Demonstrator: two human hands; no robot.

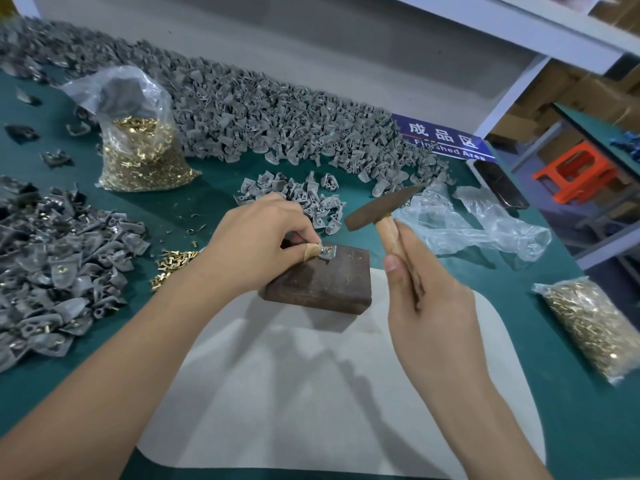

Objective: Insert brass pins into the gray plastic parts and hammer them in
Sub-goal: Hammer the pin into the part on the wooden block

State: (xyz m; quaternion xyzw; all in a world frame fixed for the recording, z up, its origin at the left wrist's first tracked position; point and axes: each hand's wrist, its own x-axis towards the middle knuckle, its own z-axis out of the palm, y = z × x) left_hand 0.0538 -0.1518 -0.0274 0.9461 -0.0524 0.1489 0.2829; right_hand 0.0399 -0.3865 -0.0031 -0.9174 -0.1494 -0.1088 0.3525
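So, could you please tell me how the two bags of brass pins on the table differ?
The far-left bag of brass pins stands upright, while the near-right bag of brass pins lies flat on its side. The far-left bag is open, its loose plastic top bunched above the pins; the near-right bag looks sealed and packed tight. Both are clear plastic and rest on the green table.
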